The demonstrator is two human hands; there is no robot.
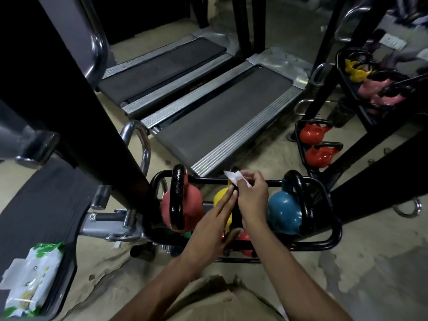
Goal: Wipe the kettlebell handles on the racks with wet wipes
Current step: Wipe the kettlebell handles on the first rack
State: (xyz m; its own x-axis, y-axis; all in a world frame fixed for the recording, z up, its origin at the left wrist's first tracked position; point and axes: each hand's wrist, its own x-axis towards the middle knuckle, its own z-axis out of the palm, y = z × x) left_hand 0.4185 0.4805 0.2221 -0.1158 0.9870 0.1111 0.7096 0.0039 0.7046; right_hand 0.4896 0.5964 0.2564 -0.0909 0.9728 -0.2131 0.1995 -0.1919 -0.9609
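A black tube rack (pixel 333 237) in front of me holds a pink kettlebell (pixel 192 205), a yellow kettlebell (pixel 220 198) and a blue kettlebell (pixel 283 213), each with a black handle. My right hand (pixel 251 195) pinches a white wet wipe (pixel 232 177) over the far end of the yellow kettlebell's handle. My left hand (pixel 213 225) lies flat with fingers spread against the yellow kettlebell, holding nothing. Most of that handle is hidden under my hands.
A wet wipe pack (pixel 30 279) lies on a black mat at the lower left. Two treadmills (pixel 222 117) stand beyond the rack. A black post (pixel 76 93) rises at left. A mirror at right reflects a rack with red kettlebells (pixel 315 133).
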